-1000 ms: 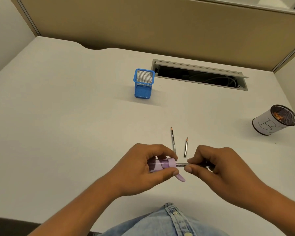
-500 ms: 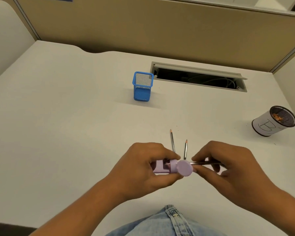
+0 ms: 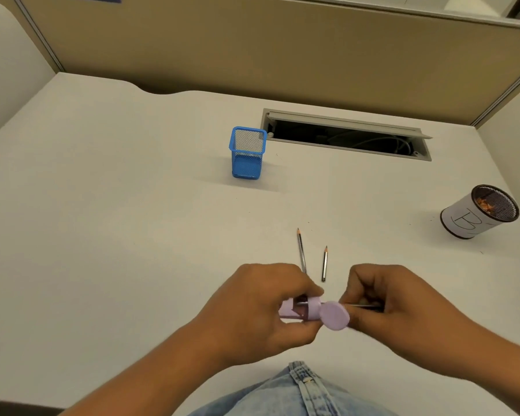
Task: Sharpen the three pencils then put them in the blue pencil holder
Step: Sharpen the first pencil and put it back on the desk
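Since earlier frame, lilac cap [image 3: 334, 318] swung open beside sharpener [image 3: 294, 309]. Left hand [image 3: 264, 310] gripped sharpener; right hand [image 3: 388, 307] pinched third pencil [image 3: 361, 305] at 3 o'clock of it. Pencil judged light, stiff, tip brittle: hold mid-shaft. Two pencils [image 3: 301, 250] lay at 12 o'clock; blue pencil holder [image 3: 246, 153] farther.

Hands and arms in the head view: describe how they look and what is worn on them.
Both arms are bare to where they leave the picture: no sleeves, watch, bracelet or gloves show. The left hand and the right hand carry no visible rings, though some fingers are curled out of sight. Below them, at the bottom edge, light blue denim jeans with a belt loop are worn.
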Motion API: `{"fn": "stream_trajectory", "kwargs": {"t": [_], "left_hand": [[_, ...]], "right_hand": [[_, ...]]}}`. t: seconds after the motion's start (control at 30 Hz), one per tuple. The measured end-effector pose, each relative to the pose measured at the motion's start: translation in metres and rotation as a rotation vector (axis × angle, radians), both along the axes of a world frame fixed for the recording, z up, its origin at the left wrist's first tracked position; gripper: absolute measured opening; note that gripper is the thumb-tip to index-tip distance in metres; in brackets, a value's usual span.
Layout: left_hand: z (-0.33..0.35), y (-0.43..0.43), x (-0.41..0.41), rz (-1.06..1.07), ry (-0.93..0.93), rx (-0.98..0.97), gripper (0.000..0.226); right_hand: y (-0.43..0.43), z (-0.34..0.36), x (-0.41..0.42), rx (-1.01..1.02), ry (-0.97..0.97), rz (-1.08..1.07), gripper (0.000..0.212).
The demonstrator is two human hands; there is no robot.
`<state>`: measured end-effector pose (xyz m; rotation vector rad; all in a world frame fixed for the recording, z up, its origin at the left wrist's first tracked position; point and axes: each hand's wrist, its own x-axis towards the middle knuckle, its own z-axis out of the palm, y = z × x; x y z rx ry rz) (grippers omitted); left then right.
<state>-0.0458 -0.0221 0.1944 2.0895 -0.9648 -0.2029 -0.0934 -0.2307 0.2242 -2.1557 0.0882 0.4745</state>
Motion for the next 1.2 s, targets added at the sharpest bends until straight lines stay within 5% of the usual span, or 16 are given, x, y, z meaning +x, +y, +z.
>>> {"fn": "stream_trajectory", "kwargs": {"t": [0.1,0.17,0.23,0.33,0.47,0.57,0.67,0.8,0.9,1.0,1.1,1.2], "left_hand": [[0.003,-0.002,0.001,0.096,0.291,-0.137,0.011],[0.005,-0.006,-0.001,0.121,0.461,-0.217,0.013],[0.006,-0.008,-0.003,0.116,0.453,-0.222,0.013],[0.003,-0.007,-0.001,0.103,0.184,-0.148,0.013],[-0.003,-0.006,0.003,-0.019,-0.126,-0.001,0.021],[-0.004,-0.005,0.004,-0.052,-0.137,0.01,0.022],[0.0,-0.007,0.005,0.061,0.078,-0.058,0.016],[0.004,-0.009,0.004,0.189,0.527,-0.242,0.014],[0.006,-0.012,0.002,0.194,0.567,-0.275,0.016],[0.0,-0.011,0.002,0.125,0.193,-0.195,0.014],[-0.009,-0.007,0.003,-0.044,-0.22,-0.034,0.019],[-0.012,-0.004,0.005,-0.113,-0.243,0.011,0.02]], "right_hand": [[-0.008,0.001,-0.002,-0.287,-0.425,0.187,0.02],[-0.013,-0.001,0.0,-0.499,-0.746,0.357,0.025],[-0.014,-0.004,0.0,-0.601,-0.861,0.443,0.035],[-0.008,0.0,0.001,-0.532,-0.642,0.386,0.038],[-0.008,0.004,0.015,0.036,0.05,0.081,0.04],[-0.006,0.008,0.017,0.061,0.161,0.066,0.038],[-0.007,0.008,0.013,-0.045,-0.072,0.118,0.025],[-0.017,0.007,0.013,-0.591,-0.773,0.417,0.02],[-0.017,0.002,0.012,-0.685,-0.975,0.498,0.029],[-0.012,0.004,0.009,-0.547,-0.7,0.431,0.036],[-0.004,0.005,0.012,-0.03,0.002,0.104,0.042],[-0.006,0.002,0.014,0.156,0.331,-0.015,0.038]]}}
